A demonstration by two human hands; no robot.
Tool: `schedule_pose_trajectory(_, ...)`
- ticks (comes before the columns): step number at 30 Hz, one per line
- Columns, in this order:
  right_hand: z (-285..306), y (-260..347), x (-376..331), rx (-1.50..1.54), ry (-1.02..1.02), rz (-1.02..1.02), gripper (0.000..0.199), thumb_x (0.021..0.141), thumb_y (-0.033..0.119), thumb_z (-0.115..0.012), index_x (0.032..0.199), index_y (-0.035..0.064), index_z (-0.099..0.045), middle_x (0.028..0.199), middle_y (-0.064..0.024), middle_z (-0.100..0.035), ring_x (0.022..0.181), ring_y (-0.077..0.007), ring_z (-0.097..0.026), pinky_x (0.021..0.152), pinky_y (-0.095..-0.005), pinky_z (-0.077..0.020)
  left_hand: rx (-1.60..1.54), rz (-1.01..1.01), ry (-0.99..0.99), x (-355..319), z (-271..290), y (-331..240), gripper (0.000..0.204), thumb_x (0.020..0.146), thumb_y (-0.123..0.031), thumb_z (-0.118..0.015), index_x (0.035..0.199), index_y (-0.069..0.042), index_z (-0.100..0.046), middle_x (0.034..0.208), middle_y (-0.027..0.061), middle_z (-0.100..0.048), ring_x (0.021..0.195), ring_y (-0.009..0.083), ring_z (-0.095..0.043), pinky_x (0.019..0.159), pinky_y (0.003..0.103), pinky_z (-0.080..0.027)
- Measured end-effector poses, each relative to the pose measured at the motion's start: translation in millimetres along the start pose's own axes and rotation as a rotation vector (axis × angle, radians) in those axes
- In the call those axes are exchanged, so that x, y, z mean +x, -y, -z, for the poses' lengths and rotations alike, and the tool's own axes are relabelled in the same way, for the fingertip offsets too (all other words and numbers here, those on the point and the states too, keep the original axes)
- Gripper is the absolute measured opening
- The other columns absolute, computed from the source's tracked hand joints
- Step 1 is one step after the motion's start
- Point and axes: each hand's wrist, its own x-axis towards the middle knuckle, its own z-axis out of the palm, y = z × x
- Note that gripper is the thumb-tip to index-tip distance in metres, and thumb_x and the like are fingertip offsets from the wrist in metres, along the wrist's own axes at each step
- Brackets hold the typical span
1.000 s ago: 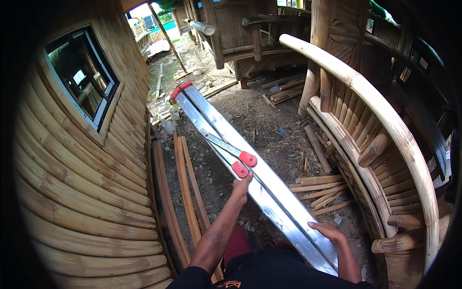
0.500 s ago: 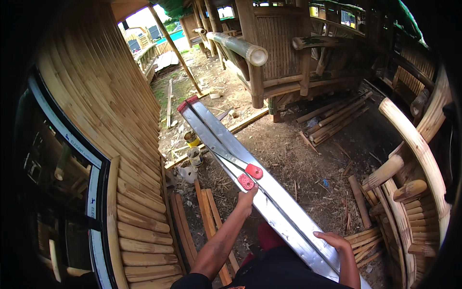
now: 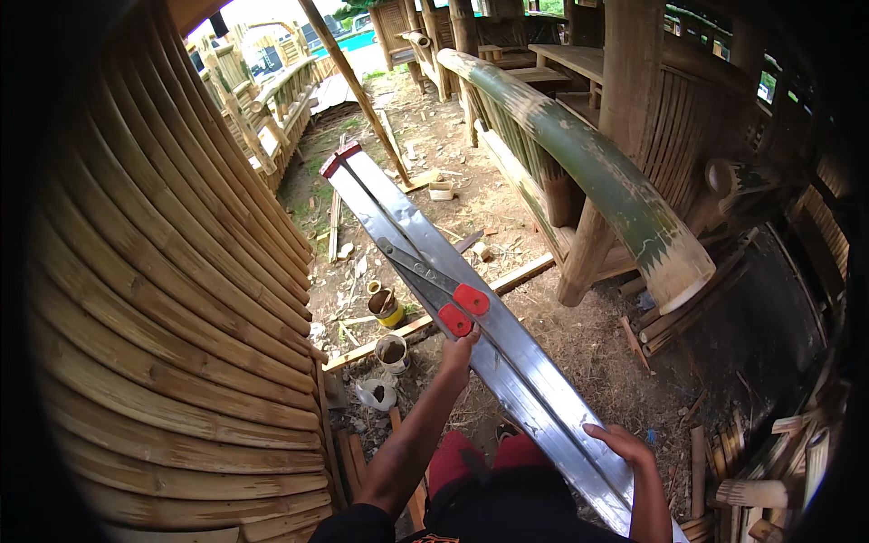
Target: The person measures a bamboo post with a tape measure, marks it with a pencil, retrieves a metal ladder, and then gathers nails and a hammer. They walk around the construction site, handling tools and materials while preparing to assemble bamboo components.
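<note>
A folded aluminium stepladder (image 3: 520, 362), seen along its silver side rails, slants across in front of me from the far left to the near right. Red caps (image 3: 340, 160) cover its far end, and two metal spreader bars with red plastic ends (image 3: 470, 300) lie against the rails. My left hand (image 3: 459, 351) is closed on the left rail just below the red ends, its fingers partly hidden. Nearer my body, my right hand (image 3: 623, 445) grips the right rail with the thumb on top and the other fingers out of sight.
A split-bamboo wall (image 3: 181, 326) runs close along my left. To the right, a thick green bamboo rail (image 3: 588, 163) juts out towards me. A yellow bucket (image 3: 387, 310) and a pale bucket (image 3: 392, 351) stand by a timber strip (image 3: 525, 274) on the littered ground. Bamboo pieces (image 3: 756, 493) lie low right.
I have moved forward with the stepladder in both hands; the buckets, ground strip and green bamboo rail appear closer. The window frame on the left has gone out of view.
</note>
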Motion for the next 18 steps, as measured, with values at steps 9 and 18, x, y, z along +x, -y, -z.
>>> schedule_pose_trajectory(9, 22.7, 223.0, 197.3, 0.015, 0.021, 0.06, 0.091, 0.08, 0.071, -0.058, 0.128, -0.0064, -0.057, 0.128, -0.0223, -0.058, 0.123, -0.0296, -0.051, 0.107, -0.0373, -0.0335, 0.047, -0.096, -0.065, 227.4, 25.3, -166.8, 0.037, 0.084, -0.027, -0.074, 0.107, 0.002, -0.064, 0.094, 0.0108, -0.065, 0.079, 0.0188, -0.06, 0.072, 0.037, -0.048)
schedule_pose_trajectory(18, 2.6, 430.2, 357.1, 0.11, 0.108, 0.108, 0.09, 0.081, 0.068, -0.06, 0.128, -0.0083, -0.055, 0.127, -0.0244, -0.057, 0.124, -0.0295, -0.05, 0.108, -0.0357, -0.0309, 0.061, -0.091, -0.13, 426.5, 70.6, -326.8, 0.027, 0.086, -0.021, -0.072, 0.104, -0.001, -0.068, 0.092, 0.0072, -0.069, 0.077, 0.0168, -0.062, 0.072, 0.035, -0.049)
